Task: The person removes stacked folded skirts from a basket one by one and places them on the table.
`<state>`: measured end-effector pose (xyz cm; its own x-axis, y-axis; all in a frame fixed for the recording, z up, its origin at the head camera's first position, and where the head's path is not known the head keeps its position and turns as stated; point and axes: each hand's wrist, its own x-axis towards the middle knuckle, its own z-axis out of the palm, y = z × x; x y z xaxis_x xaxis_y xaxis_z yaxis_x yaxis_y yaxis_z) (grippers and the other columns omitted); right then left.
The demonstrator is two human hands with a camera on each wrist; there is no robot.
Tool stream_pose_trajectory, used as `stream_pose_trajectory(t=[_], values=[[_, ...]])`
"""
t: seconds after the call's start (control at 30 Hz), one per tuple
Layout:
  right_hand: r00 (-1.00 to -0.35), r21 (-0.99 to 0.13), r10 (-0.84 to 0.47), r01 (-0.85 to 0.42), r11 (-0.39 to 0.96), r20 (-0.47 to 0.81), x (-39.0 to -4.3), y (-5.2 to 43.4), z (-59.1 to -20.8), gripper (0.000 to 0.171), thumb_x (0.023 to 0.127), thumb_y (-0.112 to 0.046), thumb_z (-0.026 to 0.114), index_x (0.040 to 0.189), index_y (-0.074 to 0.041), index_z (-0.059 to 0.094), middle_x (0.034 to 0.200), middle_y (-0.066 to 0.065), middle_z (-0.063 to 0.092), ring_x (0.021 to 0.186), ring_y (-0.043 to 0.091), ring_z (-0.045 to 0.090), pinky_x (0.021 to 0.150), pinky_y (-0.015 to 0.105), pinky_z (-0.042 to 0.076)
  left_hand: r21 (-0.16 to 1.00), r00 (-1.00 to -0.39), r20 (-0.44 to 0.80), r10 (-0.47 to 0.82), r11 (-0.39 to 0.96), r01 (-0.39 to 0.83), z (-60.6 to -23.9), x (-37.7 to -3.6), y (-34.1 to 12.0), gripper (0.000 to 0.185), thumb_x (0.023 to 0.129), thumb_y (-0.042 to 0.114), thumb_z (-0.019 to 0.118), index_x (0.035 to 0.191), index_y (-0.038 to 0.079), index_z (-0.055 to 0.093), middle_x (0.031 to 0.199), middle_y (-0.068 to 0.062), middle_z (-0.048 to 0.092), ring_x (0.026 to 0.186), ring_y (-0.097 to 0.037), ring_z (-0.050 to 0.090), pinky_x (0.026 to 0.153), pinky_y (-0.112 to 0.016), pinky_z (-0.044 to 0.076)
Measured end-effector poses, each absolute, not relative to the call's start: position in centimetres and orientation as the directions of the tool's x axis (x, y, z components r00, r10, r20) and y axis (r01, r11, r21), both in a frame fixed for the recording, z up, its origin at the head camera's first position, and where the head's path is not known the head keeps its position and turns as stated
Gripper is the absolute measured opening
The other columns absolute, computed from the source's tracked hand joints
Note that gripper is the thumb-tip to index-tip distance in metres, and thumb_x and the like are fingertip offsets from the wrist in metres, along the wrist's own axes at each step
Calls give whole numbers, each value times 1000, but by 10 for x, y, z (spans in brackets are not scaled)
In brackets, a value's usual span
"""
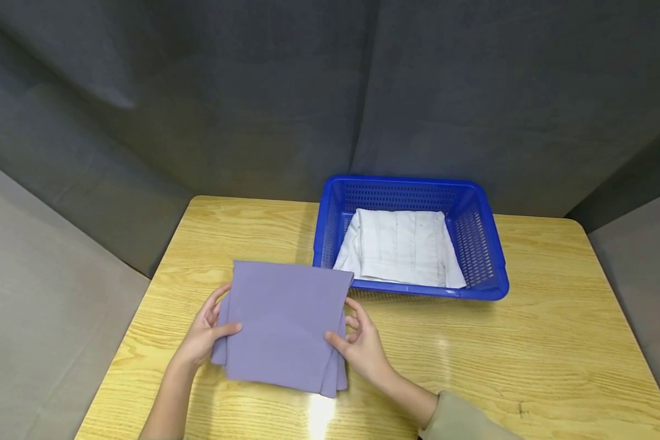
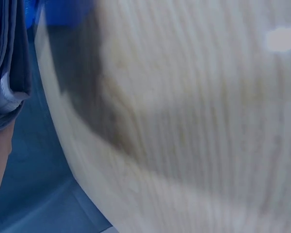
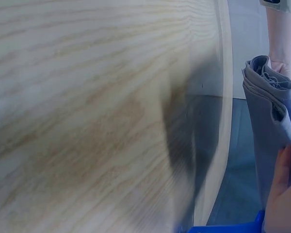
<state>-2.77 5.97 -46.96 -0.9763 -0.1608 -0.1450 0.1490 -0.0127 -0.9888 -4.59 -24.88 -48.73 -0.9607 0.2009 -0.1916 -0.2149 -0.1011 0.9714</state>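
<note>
Holding a folded purple cloth at both sides

Your left hand (image 1: 203, 335) grips the left edge of the folded lavender-purple fabric cloth (image 1: 285, 325), with the thumb lying on top of it and the other fingers under the edge. Your right hand (image 1: 363, 345) grips the right edge in the same way, thumb on the upper face, fingers curled around the layered border. The cloth is folded in several layers into a nearly square shape, and it is over the light wooden tabletop (image 1: 528, 342), near the front-left part; you cannot tell from the head view if its bottom rests on the wood or is lifted a little.

In the left wrist view you see the stacked folds of the cloth (image 2: 7, 73) at the left border, and the tabletop (image 2: 194, 121) is blurred. In the right wrist view the layered edge of the cloth (image 3: 269, 121) is at the right, with a fingertip (image 3: 283, 194) touching it.

Just behind and right of the cloth stands a blue perforated plastic basket (image 1: 489, 244). A folded white cloth with thin stripes (image 1: 401, 247) lies inside it. The far corner of the purple cloth is very near to the basket's front wall.
</note>
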Motion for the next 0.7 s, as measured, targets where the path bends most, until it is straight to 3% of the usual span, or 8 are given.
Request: stream_pose_trajectory(t=[0.5,0.7], values=[[-954,-989,-269,146,-25,-134,-21,51,-490,72,78,12,60,138,3,21,108,34,53,77,39,64,64,32,55,968,-960,-193,203,-121,-220,-509,-36,-263,85,74,-14,60,142,13,18,126,8,47,112,-8,51,87,-24,46],[-955,-992,-273,126,-7,-120,-18,46,-493,70,78,11,61,137,2,24,107,31,55,78,37,64,66,29,55,971,-960,-183,213,-114,-210,-518,-33,-268,84,74,-15,60,142,12,17,127,8,46,113,-7,50,88,-22,45]])
